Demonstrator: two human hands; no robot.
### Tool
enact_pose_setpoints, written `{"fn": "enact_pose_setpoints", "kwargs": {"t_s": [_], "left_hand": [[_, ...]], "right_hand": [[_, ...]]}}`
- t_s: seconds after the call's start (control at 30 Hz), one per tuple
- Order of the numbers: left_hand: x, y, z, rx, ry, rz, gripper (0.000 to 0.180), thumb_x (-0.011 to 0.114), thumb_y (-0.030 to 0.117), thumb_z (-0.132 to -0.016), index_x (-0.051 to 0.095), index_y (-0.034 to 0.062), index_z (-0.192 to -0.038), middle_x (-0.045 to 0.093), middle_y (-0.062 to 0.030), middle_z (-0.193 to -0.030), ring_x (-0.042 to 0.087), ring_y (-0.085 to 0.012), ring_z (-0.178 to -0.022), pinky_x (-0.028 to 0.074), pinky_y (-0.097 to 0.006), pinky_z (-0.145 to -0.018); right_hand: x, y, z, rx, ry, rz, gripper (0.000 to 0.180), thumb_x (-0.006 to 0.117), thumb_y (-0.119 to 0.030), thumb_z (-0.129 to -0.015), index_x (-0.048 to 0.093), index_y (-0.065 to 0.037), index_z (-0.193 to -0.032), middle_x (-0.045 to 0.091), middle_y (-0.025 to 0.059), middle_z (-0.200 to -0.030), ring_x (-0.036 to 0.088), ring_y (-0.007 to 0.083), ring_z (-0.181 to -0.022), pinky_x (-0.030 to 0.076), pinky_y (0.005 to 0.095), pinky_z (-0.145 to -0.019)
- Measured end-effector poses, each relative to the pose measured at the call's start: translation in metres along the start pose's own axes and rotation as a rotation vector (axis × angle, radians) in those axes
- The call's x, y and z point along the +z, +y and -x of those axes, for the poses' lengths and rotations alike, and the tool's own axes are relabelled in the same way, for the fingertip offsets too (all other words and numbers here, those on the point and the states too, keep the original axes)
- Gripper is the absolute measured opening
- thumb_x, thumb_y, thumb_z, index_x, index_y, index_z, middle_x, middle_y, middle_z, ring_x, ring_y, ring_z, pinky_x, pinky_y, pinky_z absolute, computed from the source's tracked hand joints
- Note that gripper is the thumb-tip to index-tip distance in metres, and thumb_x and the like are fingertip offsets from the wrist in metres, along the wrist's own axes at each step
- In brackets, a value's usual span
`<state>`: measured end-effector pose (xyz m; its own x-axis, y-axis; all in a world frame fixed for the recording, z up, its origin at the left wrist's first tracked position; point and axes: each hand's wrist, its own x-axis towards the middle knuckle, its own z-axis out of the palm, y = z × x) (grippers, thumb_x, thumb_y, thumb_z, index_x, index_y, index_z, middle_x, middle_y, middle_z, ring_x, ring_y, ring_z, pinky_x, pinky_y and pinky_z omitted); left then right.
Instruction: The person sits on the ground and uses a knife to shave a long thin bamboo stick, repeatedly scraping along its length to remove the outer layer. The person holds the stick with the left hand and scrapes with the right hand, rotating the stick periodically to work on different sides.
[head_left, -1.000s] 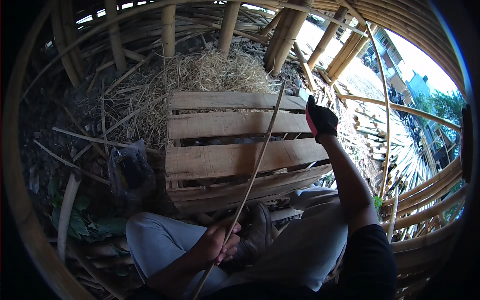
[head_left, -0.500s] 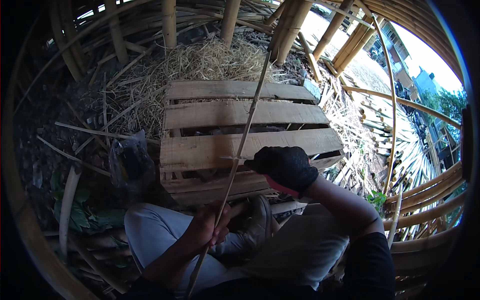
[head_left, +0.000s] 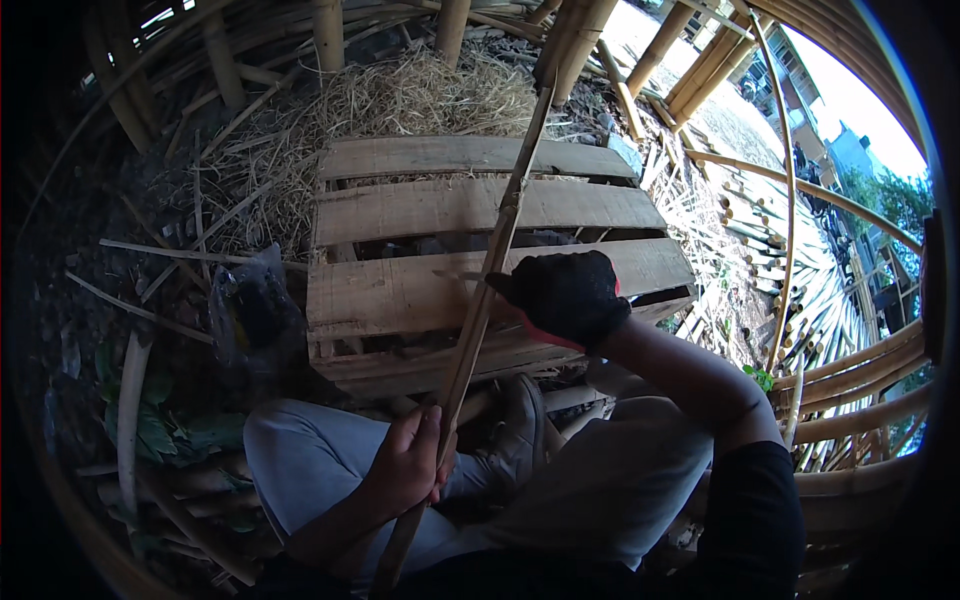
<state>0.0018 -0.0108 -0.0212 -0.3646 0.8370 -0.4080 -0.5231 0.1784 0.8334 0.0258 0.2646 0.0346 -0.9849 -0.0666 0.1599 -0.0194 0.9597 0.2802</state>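
The right hand [head_left: 565,298], in a black-and-red glove, was at the far right of the slatted pale-wood crate [head_left: 390,293] a second ago; now, clenched around a thin pale blade [head_left: 452,275], it is at the long, light-brown bamboo strip [head_left: 470,345], which slants across the crate and shows a broader face than before. The bare left hand [head_left: 405,460] still grasps its lower part. Strip and glove hide parts of the slats. Dry yellowish straw [head_left: 430,105] lies beyond; a clear plastic bag [head_left: 255,310] sits left.
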Motion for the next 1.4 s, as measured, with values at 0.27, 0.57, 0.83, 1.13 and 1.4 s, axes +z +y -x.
{"fn": "enact_pose_setpoints", "kwargs": {"t_s": [0.27,0.57,0.83,1.13,1.4], "left_hand": [[-0.004,0.006,0.006,-0.034,-0.019,0.040,0.039,0.026,0.038,-0.113,0.046,0.0056,-0.103,0.039,-0.0010,-0.054,0.035,-0.0081,-0.035,0.033,-0.024,-0.035],[-0.006,0.010,0.006,-0.088,-0.065,0.213,0.036,0.031,0.040,-0.112,0.048,0.0090,-0.103,0.038,0.0004,-0.053,0.034,-0.0075,-0.034,0.030,-0.023,-0.035],[-0.015,0.011,0.003,-0.126,-0.082,0.284,0.034,0.025,0.035,-0.113,0.046,0.0090,-0.105,0.040,0.0003,-0.054,0.037,-0.0094,-0.035,0.035,-0.025,-0.038],[-0.014,0.015,0.009,-0.142,-0.076,0.300,0.032,0.027,0.034,-0.113,0.047,0.0092,-0.104,0.039,0.0002,-0.054,0.036,-0.0087,-0.035,0.032,-0.025,-0.035],[-0.013,0.018,0.009,-0.110,-0.071,0.304,0.030,0.033,0.035,-0.111,0.047,0.0120,-0.099,0.038,0.0030,-0.051,0.034,-0.0064,-0.032,0.026,-0.023,-0.032]], "right_hand": [[0.006,0.045,-0.025,0.100,-0.055,-0.001,0.034,0.055,-0.043,-0.100,0.077,-0.020,-0.088,0.071,0.0063,-0.070,0.069,0.0277,-0.059,0.051,0.0408,-0.050],[0.013,0.040,-0.034,0.451,-0.117,-0.059,0.066,0.031,-0.051,-0.107,0.072,-0.014,-0.072,0.067,0.0154,-0.061,0.067,0.0362,-0.056,0.054,0.0489,-0.054],[-0.011,-0.013,-0.027,0.179,-0.176,-0.352,0.044,0.039,-0.039,-0.106,0.074,-0.013,-0.096,0.068,0.0138,-0.065,0.066,0.0368,-0.056,0.053,0.0497,-0.055],[0.002,-0.012,-0.029,0.138,-0.076,-0.083,0.032,0.046,-0.037,-0.104,0.065,-0.015,-0.116,0.066,0.0105,-0.060,0.066,0.0328,-0.053,0.050,0.0449,-0.046],[0.002,0.027,-0.051,0.458,-0.197,-0.109,0.055,0.034,-0.044,-0.107,0.070,-0.010,-0.084,0.066,0.0107,-0.059,0.068,0.0371,-0.059,0.053,0.0495,-0.055]]}}
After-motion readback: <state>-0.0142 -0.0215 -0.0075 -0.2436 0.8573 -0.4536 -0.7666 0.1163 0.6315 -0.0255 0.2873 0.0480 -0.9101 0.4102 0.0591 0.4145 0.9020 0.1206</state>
